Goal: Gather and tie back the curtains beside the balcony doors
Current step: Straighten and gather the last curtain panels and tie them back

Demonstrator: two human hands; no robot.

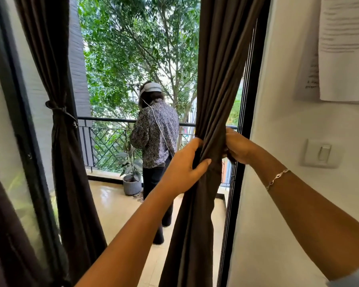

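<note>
Left hand (182, 168) wraps the bunched right curtain (214, 79) at its narrowed waist, thumb across the front folds. Right hand (237, 148) grips the same bundle from the door-frame side, fingers curled into the cloth. Whether it also holds a tie, cannot tell. Fabric judged soft and fairly heavy, with folds likely to slide loose, so it is best held at the waist. Left curtain (60, 162) hangs cinched by its tie (59, 110). Another person (155, 137) stands on the balcony beyond.

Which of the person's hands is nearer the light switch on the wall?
Right. The right hand grips the curtain just left of the switch; the left hand grips it farther left.
</note>
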